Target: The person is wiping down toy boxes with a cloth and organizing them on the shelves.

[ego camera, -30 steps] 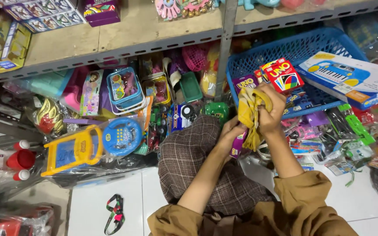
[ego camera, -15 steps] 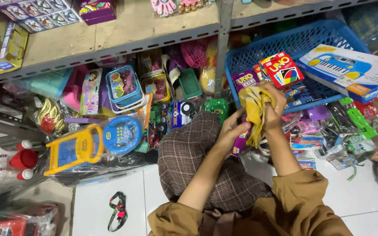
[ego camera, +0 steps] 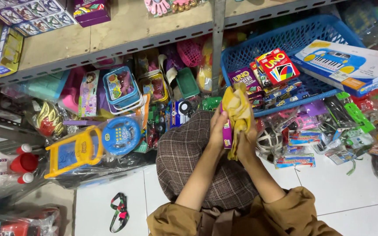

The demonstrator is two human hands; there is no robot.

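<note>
Blue basket (ego camera: 246,57): on floor, tilted against the shelf, card boxes inside.
Yellow cloth (ego camera: 237,114): gripped by right hand (ego camera: 246,142), now lower than before, wiping.
Small purple box (ego camera: 227,133): left hand (ego camera: 217,131) fingers clasped around it.

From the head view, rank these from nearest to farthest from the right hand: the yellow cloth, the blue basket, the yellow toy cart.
1. Yellow cloth: held in the right hand itself.
2. Blue basket: up and to the right, on the goods pile.
3. Yellow toy cart: far left, beyond the plaid knee.
</note>
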